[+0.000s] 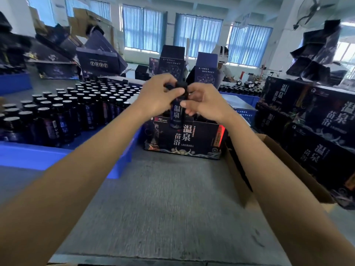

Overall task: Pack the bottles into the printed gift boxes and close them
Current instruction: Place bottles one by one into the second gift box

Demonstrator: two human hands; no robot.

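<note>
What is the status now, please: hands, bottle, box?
Left hand and right hand both grip one bottle, upright. Held above open gift box. Nothing blocks the way.

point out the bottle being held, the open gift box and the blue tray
bottle (177, 114), head view, on its printed label
gift box (182, 140), head view, on its front panel
blue tray (34, 156), head view, on its near rim

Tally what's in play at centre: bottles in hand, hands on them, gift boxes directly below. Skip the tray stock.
bottle, held upright: 1
Hands gripping it: 2 (left hand, right hand)
printed gift box below it: 1
Total: 4
</note>
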